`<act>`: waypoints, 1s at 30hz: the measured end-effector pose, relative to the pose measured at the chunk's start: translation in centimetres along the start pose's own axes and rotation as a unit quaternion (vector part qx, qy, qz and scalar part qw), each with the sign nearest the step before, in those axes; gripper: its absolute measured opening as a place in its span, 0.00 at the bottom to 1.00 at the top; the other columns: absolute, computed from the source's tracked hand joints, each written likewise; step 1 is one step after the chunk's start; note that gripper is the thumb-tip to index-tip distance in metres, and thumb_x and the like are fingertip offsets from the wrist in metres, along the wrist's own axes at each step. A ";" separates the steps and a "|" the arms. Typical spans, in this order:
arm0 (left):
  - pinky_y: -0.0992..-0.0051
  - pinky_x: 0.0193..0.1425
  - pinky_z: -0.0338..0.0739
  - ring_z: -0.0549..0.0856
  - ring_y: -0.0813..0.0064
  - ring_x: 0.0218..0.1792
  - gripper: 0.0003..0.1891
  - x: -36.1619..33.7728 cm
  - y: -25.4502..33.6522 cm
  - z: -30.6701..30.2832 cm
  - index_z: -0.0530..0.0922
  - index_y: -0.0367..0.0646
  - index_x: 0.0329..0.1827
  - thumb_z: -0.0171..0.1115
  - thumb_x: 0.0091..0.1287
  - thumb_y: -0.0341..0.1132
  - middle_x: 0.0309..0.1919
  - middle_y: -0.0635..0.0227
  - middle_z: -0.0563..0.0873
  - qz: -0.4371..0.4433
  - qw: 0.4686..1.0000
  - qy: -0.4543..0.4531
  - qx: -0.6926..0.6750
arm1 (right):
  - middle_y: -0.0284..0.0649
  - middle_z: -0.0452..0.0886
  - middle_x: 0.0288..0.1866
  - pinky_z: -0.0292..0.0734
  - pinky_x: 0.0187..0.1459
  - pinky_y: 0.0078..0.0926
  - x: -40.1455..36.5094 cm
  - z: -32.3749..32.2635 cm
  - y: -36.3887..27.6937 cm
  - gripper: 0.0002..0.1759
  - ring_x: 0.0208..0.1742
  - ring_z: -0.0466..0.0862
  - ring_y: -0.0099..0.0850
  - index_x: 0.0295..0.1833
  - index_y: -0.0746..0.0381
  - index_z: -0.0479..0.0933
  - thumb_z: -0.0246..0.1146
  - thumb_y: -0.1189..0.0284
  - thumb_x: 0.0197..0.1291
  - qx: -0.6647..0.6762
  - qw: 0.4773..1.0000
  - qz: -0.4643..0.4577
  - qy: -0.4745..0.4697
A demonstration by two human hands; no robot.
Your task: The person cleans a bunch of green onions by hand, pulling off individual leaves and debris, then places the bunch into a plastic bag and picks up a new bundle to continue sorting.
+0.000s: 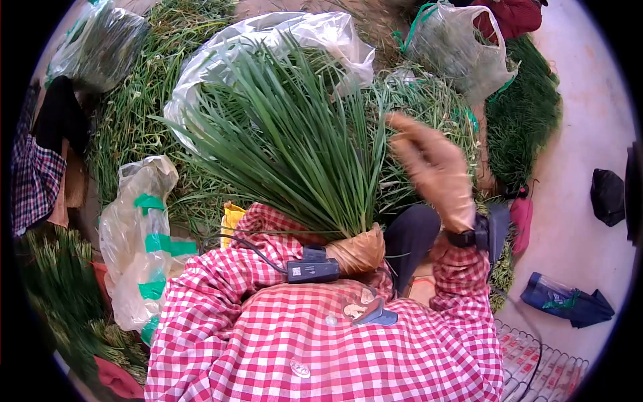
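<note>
My left hand (360,253), in a brown glove, is closed round the base of a large bunch of garlic chives (295,147). The long green leaves fan out upward and to the left, away from my chest. To the right of the bunch my right hand (435,171), also gloved, is raised and blurred by motion. Its fingers are stretched out and I see nothing held in them. Behind the leaves lies a white plastic bag (335,33), partly hidden by the bunch.
Loose leaves (134,120) cover the ground at the left. Taped clear plastic (144,248) lies beside my left arm. More bundled greens (526,114) line the right side, near a filled clear bag (455,50). Other people's sleeves (40,177) show at the edges. A black bag (607,196) rests far right.
</note>
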State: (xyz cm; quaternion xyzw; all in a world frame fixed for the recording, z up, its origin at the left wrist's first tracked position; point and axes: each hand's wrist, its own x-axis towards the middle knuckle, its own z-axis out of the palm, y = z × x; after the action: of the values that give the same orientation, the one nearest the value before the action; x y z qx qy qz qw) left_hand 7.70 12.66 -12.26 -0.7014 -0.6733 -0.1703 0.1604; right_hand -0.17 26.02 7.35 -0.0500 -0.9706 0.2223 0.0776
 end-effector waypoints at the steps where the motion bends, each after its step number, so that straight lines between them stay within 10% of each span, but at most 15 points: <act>1: 0.67 0.38 0.69 0.77 0.66 0.26 0.12 0.0 -0.5 -1.2 0.79 0.37 0.26 0.55 0.55 0.38 0.23 0.61 0.79 0.006 1.000 0.002 0.009 | 0.44 0.81 0.38 0.77 0.42 0.33 0.7 1.6 -1.7 0.24 0.39 0.81 0.34 0.62 0.57 0.72 0.64 0.70 0.58 0.055 0.994 -0.090 -0.030; 4: 0.66 0.37 0.70 0.77 0.65 0.26 0.12 0.6 -2.3 -4.0 0.80 0.37 0.25 0.55 0.53 0.38 0.23 0.60 0.79 0.041 0.998 0.021 0.043 | 0.44 0.79 0.34 0.75 0.43 0.35 2.3 6.4 -3.2 0.17 0.39 0.80 0.40 0.50 0.60 0.80 0.66 0.70 0.53 -0.135 0.975 -0.141 -0.108; 7: 0.63 0.39 0.72 0.78 0.64 0.27 0.11 0.5 -0.8 -2.0 0.80 0.39 0.24 0.55 0.53 0.38 0.23 0.60 0.79 -0.012 1.000 0.018 0.017 | 0.43 0.80 0.31 0.74 0.39 0.35 1.8 8.8 -2.1 0.10 0.32 0.78 0.38 0.40 0.64 0.81 0.62 0.70 0.56 0.123 0.980 -0.056 -0.145; 10: 0.65 0.41 0.72 0.77 0.65 0.27 0.11 0.8 -2.1 -3.6 0.78 0.40 0.26 0.55 0.56 0.38 0.23 0.62 0.79 0.065 0.996 0.017 0.050 | 0.34 0.79 0.24 0.70 0.27 0.23 1.7 1.9 -4.3 0.11 0.23 0.74 0.22 0.32 0.65 0.80 0.62 0.68 0.58 0.461 0.828 0.174 -0.268; 12: 0.67 0.41 0.72 0.77 0.67 0.26 0.11 0.8 -2.8 -5.4 0.78 0.39 0.25 0.55 0.56 0.39 0.22 0.63 0.78 0.078 0.996 0.016 0.051 | 0.32 0.77 0.21 0.65 0.21 0.21 -0.1 -1.1 -1.6 0.11 0.18 0.70 0.21 0.26 0.62 0.77 0.60 0.70 0.60 0.644 0.732 0.045 -0.218; 14: 0.67 0.41 0.72 0.76 0.68 0.25 0.11 0.8 -2.2 -4.6 0.77 0.39 0.25 0.55 0.56 0.39 0.21 0.63 0.78 0.058 0.998 0.011 0.037 | 0.32 0.74 0.16 0.62 0.17 0.21 -0.5 -5.0 0.2 0.15 0.14 0.67 0.22 0.21 0.60 0.73 0.56 0.72 0.61 0.640 0.734 -0.131 -0.184; 17: 0.68 0.41 0.72 0.76 0.68 0.25 0.11 0.9 -2.4 -4.7 0.77 0.39 0.24 0.55 0.55 0.39 0.21 0.63 0.78 0.058 0.996 0.024 0.058 | 0.35 0.73 0.13 0.65 0.18 0.21 -2.2 -8.5 1.7 0.17 0.16 0.74 0.25 0.21 0.63 0.75 0.54 0.72 0.64 0.531 0.828 0.147 -0.106; 18: 0.68 0.40 0.72 0.76 0.68 0.25 0.11 0.9 -2.3 -4.8 0.77 0.39 0.23 0.55 0.55 0.39 0.21 0.63 0.78 0.062 0.995 0.032 0.073 | 0.38 0.78 0.18 0.69 0.23 0.20 -0.4 -7.5 0.4 0.18 0.19 0.77 0.27 0.25 0.67 0.77 0.55 0.68 0.65 0.258 0.927 0.261 -0.083; 20: 0.66 0.42 0.72 0.76 0.67 0.25 0.11 0.9 -2.0 -4.2 0.77 0.39 0.23 0.55 0.55 0.38 0.20 0.63 0.78 0.050 0.996 0.039 0.065 | 0.41 0.83 0.29 0.73 0.31 0.20 1.1 -3.8 1.5 0.17 0.25 0.79 0.27 0.33 0.69 0.80 0.56 0.66 0.64 -0.119 0.985 0.121 -0.011; 24: 0.62 0.47 0.73 0.78 0.65 0.28 0.11 0.3 -0.7 -2.6 0.78 0.39 0.26 0.55 0.56 0.38 0.23 0.62 0.79 0.000 1.000 0.014 -0.010 | 0.46 0.83 0.45 0.76 0.46 0.26 6.6 1.3 -1.2 0.21 0.42 0.83 0.29 0.53 0.69 0.76 0.59 0.63 0.62 0.215 0.970 0.057 -0.099; 26: 0.59 0.52 0.72 0.80 0.62 0.33 0.12 0.4 -1.0 -3.4 0.79 0.38 0.31 0.55 0.58 0.39 0.27 0.60 0.81 0.024 1.000 -0.001 0.005 | 0.52 0.82 0.45 0.74 0.50 0.38 9.4 5.3 -0.5 0.24 0.47 0.82 0.46 0.49 0.66 0.79 0.62 0.57 0.55 0.083 0.996 0.020 -0.038; 30: 0.52 0.62 0.71 0.83 0.57 0.42 0.15 1.0 -1.7 -5.0 0.81 0.36 0.41 0.56 0.61 0.40 0.35 0.58 0.85 0.074 0.993 -0.082 0.035 | 0.53 0.82 0.39 0.74 0.49 0.36 10.3 7.2 -2.7 0.23 0.44 0.82 0.45 0.49 0.67 0.78 0.60 0.58 0.57 0.011 0.952 0.069 -0.298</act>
State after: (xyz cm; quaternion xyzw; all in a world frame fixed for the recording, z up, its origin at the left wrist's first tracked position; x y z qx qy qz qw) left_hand 5.95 11.35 -7.30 -0.7549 -0.6357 -0.0763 0.1419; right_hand -11.70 21.89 3.45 -0.0474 -0.9412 0.2425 -0.2304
